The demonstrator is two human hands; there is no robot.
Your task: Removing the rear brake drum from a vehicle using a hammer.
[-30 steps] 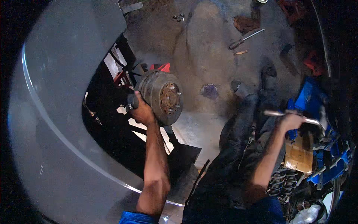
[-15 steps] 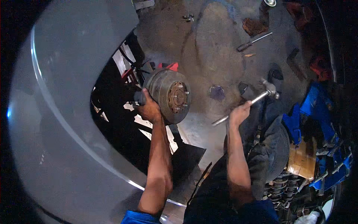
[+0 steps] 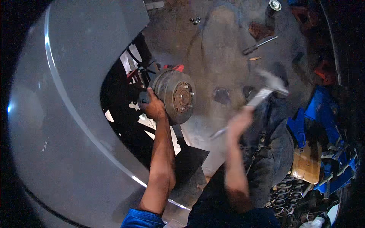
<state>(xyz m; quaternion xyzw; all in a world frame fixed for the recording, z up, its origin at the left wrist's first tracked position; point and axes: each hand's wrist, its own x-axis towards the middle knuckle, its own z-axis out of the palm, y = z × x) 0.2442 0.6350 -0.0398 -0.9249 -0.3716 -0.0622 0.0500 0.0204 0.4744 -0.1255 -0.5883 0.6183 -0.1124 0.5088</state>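
Observation:
My left hand [image 3: 155,106] grips the left edge of a worn brake disc [image 3: 172,81] with a rusty studded hub [image 3: 184,98]; its fingertips are partly hidden behind the disc. The disc sits in the dark wheel opening of a grey car body [image 3: 72,76]. Right of the disc, my right hand [image 3: 239,121] is closed round the handle of a steel hammer [image 3: 262,95], head raised to the upper right, blurred by motion. My dark-trousered leg [image 3: 266,159] is under the right arm.
On the concrete floor [image 3: 220,45] lie a screwdriver [image 3: 266,41], small metal bits [image 3: 195,20] and a rusty lump [image 3: 258,30]. Red pieces [image 3: 323,72] lie at the right, below them blue objects [image 3: 319,110], cardboard [image 3: 306,163] and coil springs [image 3: 285,190].
My right hand has swung the hammer leftward from over the blue objects toward the disc. My left hand stays on the disc. The view has shifted, with the car panel appearing further right.

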